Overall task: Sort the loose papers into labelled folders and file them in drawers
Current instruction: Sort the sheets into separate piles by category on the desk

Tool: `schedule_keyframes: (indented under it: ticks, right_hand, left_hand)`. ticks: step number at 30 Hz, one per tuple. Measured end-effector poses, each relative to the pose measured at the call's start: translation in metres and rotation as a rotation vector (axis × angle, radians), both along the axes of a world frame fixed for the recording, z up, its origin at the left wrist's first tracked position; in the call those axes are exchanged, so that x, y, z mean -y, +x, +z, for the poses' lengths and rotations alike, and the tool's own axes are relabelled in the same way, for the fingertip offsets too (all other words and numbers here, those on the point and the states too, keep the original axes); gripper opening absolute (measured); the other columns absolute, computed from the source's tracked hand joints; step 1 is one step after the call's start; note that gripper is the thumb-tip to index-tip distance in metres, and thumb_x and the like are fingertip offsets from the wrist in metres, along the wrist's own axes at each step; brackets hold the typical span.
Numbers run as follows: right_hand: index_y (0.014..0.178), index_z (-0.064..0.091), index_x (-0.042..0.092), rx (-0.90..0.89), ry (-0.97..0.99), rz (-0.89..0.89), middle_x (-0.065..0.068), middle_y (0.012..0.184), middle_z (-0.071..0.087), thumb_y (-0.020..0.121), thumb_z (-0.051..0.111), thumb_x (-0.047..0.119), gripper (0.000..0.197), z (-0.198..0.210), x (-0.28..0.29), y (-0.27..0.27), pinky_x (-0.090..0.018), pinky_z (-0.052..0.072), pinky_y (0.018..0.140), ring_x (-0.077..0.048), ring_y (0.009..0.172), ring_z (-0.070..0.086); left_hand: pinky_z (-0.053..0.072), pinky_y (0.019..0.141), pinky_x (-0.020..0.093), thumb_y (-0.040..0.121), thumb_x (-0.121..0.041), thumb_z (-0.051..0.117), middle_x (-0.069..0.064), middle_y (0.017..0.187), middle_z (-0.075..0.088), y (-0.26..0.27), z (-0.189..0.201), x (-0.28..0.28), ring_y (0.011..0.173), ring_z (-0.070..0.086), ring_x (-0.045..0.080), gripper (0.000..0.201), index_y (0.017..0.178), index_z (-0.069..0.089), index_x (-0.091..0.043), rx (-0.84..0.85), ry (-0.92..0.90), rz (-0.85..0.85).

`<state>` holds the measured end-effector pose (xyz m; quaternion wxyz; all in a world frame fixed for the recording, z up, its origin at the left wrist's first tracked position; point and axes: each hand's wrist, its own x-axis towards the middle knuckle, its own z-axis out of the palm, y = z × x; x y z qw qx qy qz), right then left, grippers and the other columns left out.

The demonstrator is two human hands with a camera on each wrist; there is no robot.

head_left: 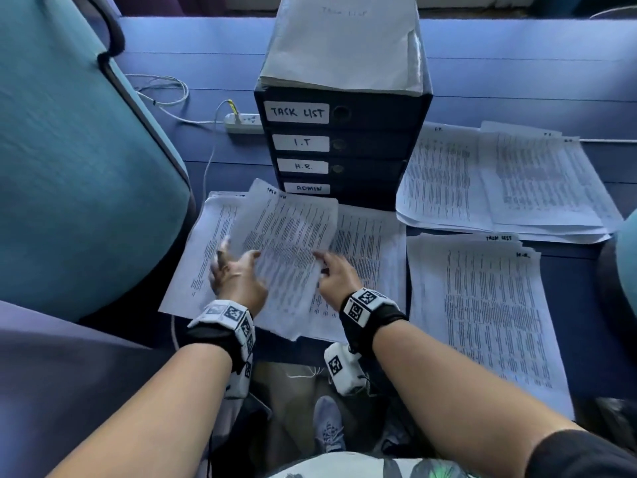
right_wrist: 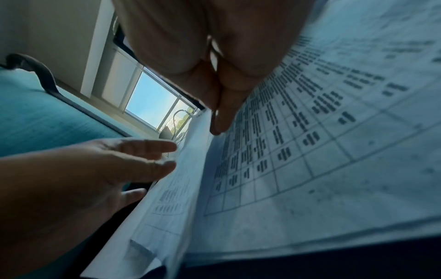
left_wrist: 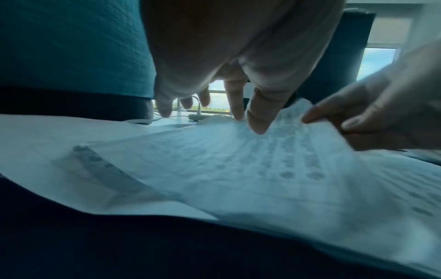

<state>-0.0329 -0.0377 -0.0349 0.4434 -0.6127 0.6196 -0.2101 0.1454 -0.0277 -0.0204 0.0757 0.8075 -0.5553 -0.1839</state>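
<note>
A dark drawer unit (head_left: 344, 146) carries the labels TASK LIST, I.T, H.R. and ADMIN, and pale folders (head_left: 341, 46) lie on its top. In front of it, one printed sheet (head_left: 289, 236) is raised off a pile of papers (head_left: 372, 243). My right hand (head_left: 332, 270) pinches that sheet's right edge between thumb and forefinger, which the left wrist view shows on the right hand (left_wrist: 372, 120) and the sheet (left_wrist: 238, 169). My left hand (head_left: 236, 270) hovers at the sheet's left side with its fingers (left_wrist: 235, 105) spread and holds nothing. The right wrist view has the pinching fingertips (right_wrist: 219, 122) beside the left hand (right_wrist: 107, 166).
Two more paper piles lie to the right, one at the back (head_left: 499, 181) and one nearer (head_left: 482, 305). A teal chair (head_left: 69, 150) stands close on the left. A power strip (head_left: 243, 123) with cables sits behind it. My shoe (head_left: 329, 429) is below the hands.
</note>
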Motion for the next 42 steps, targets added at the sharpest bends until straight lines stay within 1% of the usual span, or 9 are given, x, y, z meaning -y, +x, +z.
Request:
schedule_keyframes:
  ticks: [4, 6, 8, 11, 18, 26, 31, 36, 42]
  right_hand:
    - [0.15, 0.027, 0.027, -0.055, 0.049, 0.105, -0.001, 0.147, 0.037, 0.081, 0.047, -0.013, 0.082, 0.002, 0.002, 0.008, -0.017, 0.052, 0.071, -0.014, 0.111, 0.05]
    - [0.149, 0.024, 0.029, -0.227, 0.02, 0.099, -0.005, 0.147, 0.035, 0.084, 0.053, -0.005, 0.079, 0.0, 0.003, 0.004, -0.028, 0.049, 0.093, -0.02, 0.121, 0.044]
    - [0.148, 0.022, 0.034, -0.446, 0.015, 0.163, -0.005, 0.151, 0.027, 0.088, 0.057, 0.012, 0.072, -0.006, -0.001, -0.006, -0.049, 0.029, 0.112, -0.032, 0.138, 0.027]
    - [0.146, 0.022, 0.041, -0.59, 0.035, 0.296, 0.001, 0.156, 0.014, 0.089, 0.06, 0.026, 0.071, -0.013, -0.009, -0.02, -0.057, 0.013, 0.114, -0.035, 0.143, 0.013]
    - [0.146, 0.022, 0.042, -0.642, 0.009, 0.305, 0.005, 0.157, 0.009, 0.088, 0.061, 0.032, 0.07, -0.019, -0.013, -0.034, -0.056, 0.014, 0.114, -0.031, 0.143, 0.011]
    - [0.146, 0.021, 0.043, -0.621, 0.021, 0.333, 0.007, 0.158, 0.006, 0.09, 0.059, 0.028, 0.069, -0.019, -0.013, -0.035, -0.056, 0.009, 0.115, -0.03, 0.145, 0.007]
    - [0.143, 0.033, 0.036, -0.547, -0.049, 0.256, 0.003, 0.155, 0.021, 0.091, 0.059, 0.03, 0.059, -0.01, -0.013, -0.04, -0.052, 0.013, 0.116, -0.028, 0.142, 0.017]
    - [0.137, 0.047, 0.029, -0.491, -0.141, 0.142, 0.002, 0.134, 0.047, 0.095, 0.051, 0.029, 0.042, 0.002, -0.012, -0.058, -0.044, 0.03, 0.108, -0.023, 0.126, 0.038]
    - [0.126, 0.058, 0.025, -0.472, -0.182, 0.078, 0.0, 0.116, 0.056, 0.096, 0.048, 0.026, 0.032, 0.009, -0.023, -0.096, -0.038, 0.044, 0.096, -0.022, 0.11, 0.05]
  left_hand:
    - [0.024, 0.117, 0.044, 0.095, -0.02, 0.056, 0.003, 0.153, 0.035, -0.006, -0.02, -0.003, 0.139, 0.028, 0.025, 0.05, 0.143, 0.044, -0.026, -0.116, 0.128, -0.203]
    - [0.023, 0.117, 0.048, 0.095, -0.014, 0.051, 0.005, 0.158, 0.025, -0.004, -0.028, -0.002, 0.143, 0.022, 0.03, 0.052, 0.143, 0.04, -0.029, -0.08, 0.253, -0.229]
    - [0.022, 0.116, 0.055, 0.091, -0.006, 0.046, 0.006, 0.162, 0.011, -0.002, -0.032, -0.001, 0.146, 0.012, 0.034, 0.053, 0.137, 0.042, -0.032, -0.036, 0.331, -0.242]
    - [0.022, 0.115, 0.059, 0.093, -0.01, 0.047, 0.009, 0.163, -0.002, 0.0, -0.034, 0.0, 0.147, 0.004, 0.037, 0.054, 0.139, 0.037, -0.036, -0.003, 0.387, -0.214]
    - [0.017, 0.116, 0.054, 0.097, -0.039, 0.052, 0.015, 0.161, -0.01, -0.013, -0.032, 0.004, 0.145, 0.004, 0.044, 0.071, 0.153, 0.01, -0.039, 0.068, 0.447, -0.073]
    - [0.026, 0.112, 0.055, 0.093, -0.033, 0.059, 0.015, 0.159, 0.005, -0.016, -0.027, 0.003, 0.143, 0.012, 0.04, 0.061, 0.147, 0.03, -0.033, 0.041, 0.382, -0.034]
    - [0.033, 0.107, 0.048, 0.091, -0.027, 0.062, 0.013, 0.143, 0.028, -0.024, -0.022, 0.002, 0.131, 0.028, 0.034, 0.055, 0.141, 0.038, -0.024, 0.004, 0.284, -0.052]
    - [0.037, 0.107, 0.046, 0.095, -0.024, 0.057, 0.011, 0.14, 0.039, -0.047, -0.015, 0.002, 0.13, 0.036, 0.031, 0.05, 0.141, 0.039, -0.018, -0.042, 0.227, -0.126]
    - [0.051, 0.095, 0.035, 0.095, -0.021, 0.057, 0.01, 0.13, 0.048, -0.085, -0.013, 0.002, 0.103, 0.057, 0.024, 0.038, 0.132, 0.051, -0.012, -0.19, 0.181, -0.234]
